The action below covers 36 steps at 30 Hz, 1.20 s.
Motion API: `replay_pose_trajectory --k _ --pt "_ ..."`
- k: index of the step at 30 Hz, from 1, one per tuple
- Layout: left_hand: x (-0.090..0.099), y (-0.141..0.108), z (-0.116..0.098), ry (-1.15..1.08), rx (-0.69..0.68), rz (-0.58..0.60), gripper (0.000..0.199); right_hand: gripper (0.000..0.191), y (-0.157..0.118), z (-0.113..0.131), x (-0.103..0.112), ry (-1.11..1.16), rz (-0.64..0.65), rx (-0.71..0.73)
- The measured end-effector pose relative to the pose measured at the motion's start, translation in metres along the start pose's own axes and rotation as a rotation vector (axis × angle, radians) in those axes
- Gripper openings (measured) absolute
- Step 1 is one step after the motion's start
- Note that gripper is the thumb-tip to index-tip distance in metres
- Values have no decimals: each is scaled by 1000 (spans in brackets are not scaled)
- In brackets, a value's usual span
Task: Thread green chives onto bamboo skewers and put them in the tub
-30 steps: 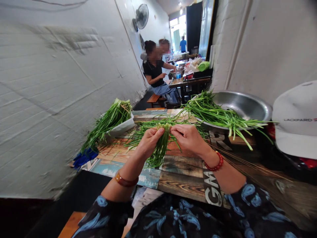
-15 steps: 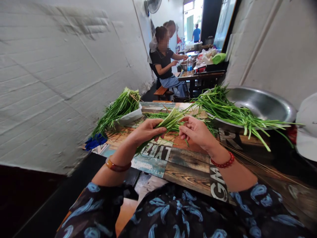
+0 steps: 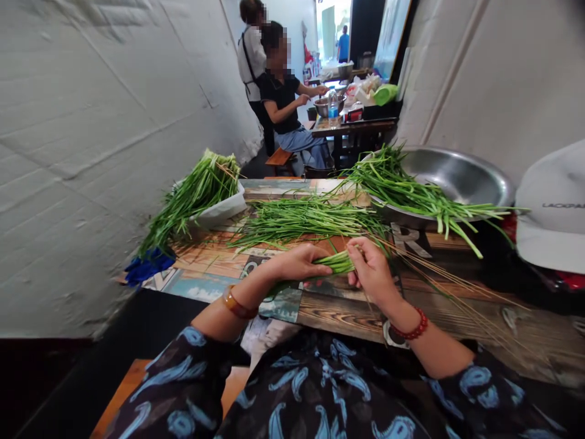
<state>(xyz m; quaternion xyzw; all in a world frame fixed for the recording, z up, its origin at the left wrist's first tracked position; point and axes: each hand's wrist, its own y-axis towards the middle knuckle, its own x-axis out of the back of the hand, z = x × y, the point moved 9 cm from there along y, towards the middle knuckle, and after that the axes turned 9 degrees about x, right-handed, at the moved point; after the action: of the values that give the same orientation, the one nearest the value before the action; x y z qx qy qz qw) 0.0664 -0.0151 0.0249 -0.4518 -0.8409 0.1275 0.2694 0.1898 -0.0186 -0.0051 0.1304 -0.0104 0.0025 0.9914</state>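
My left hand (image 3: pixel 301 265) is wrapped around a bunch of garlic chives (image 3: pixel 339 262), their pale cut ends pointing right. At those ends, the thumb and fingers of my right hand (image 3: pixel 372 271) are pinched together. A thin tan skewer (image 3: pixel 369 305) slants down from beneath the right fingers; its upper part is hidden by the hand and chives. Just beyond both hands lies a loose spread of garlic chives (image 3: pixel 306 219) on the patterned wooden table (image 3: pixel 338 299).
At left, a white tub (image 3: pixel 219 210) holds upright chives beside a blue cloth (image 3: pixel 148 265). A steel basin (image 3: pixel 489 177) with more chives stands right, near a white cap (image 3: pixel 553 207). Thin skewers (image 3: pixel 461 283) lie on the right. Two people (image 3: pixel 286 100) are at a farther table.
Both hands have come nearer my body and slightly right, with the bunch lowered from above the chive pile. My right hand now meets the bunch's ends. The standing person behind has straightened up.
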Motion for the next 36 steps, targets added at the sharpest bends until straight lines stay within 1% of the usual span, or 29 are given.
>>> replay_pose_trajectory --k 2,3,5,7,10,12,14,15,16,19,20,22,23,25,28,29,31,33,34,36 --pt "0 6 5 16 -23 -22 40 36 -10 -14 1 -1 -25 -33" --pt "4 7 6 48 -49 -65 38 36 -14 -22 -1 22 -34 -60" --pt "14 8 7 143 -110 -187 31 38 -20 -37 -7 111 -31 -137" --pt "22 9 11 243 -127 -279 25 41 -21 -49 -16 198 -6 -222" --pt "27 9 21 324 -73 -307 19 44 -14 -55 -24 221 31 -279" --pt "30 8 27 335 -61 -287 19 43 -6 -53 -25 178 48 -264" --pt "38 5 34 308 -60 -273 25 41 -2 -52 -23 109 67 -236" --pt "45 3 39 272 -51 -289 28 40 -2 -53 -22 73 78 -228" --pt "57 0 46 220 -35 -331 31 39 -3 -54 -20 35 86 -227" --pt "99 -14 72 84 19 -562 37 35 -7 -60 -16 -73 110 -220" --pt "110 -19 78 82 24 -636 36 33 -8 -60 -15 -108 118 -206" --pt "122 -26 84 151 19 -718 30 27 -9 -57 -14 -163 137 -168" --pt "123 -27 84 202 14 -728 26 25 -9 -55 -15 -179 150 -151" --pt "115 -21 81 312 2 -683 21 20 -8 -50 -17 -192 176 -130" --pt "89 -4 75 513 -20 -562 17 17 -7 -46 -20 -202 205 -116" --pt "81 3 73 591 -23 -537 17 16 -7 -45 -21 -207 207 -116" --pt "71 14 72 733 -22 -524 16 15 -6 -46 -21 -216 210 -119" --pt "68 22 73 827 -19 -528 15 15 -6 -47 -21 -230 210 -122" --pt "69 24 74 854 -16 -537 17 15 -5 -47 -21 -235 209 -122" --pt "80 25 75 886 -7 -595 20 16 -4 -46 -22 -243 205 -121"
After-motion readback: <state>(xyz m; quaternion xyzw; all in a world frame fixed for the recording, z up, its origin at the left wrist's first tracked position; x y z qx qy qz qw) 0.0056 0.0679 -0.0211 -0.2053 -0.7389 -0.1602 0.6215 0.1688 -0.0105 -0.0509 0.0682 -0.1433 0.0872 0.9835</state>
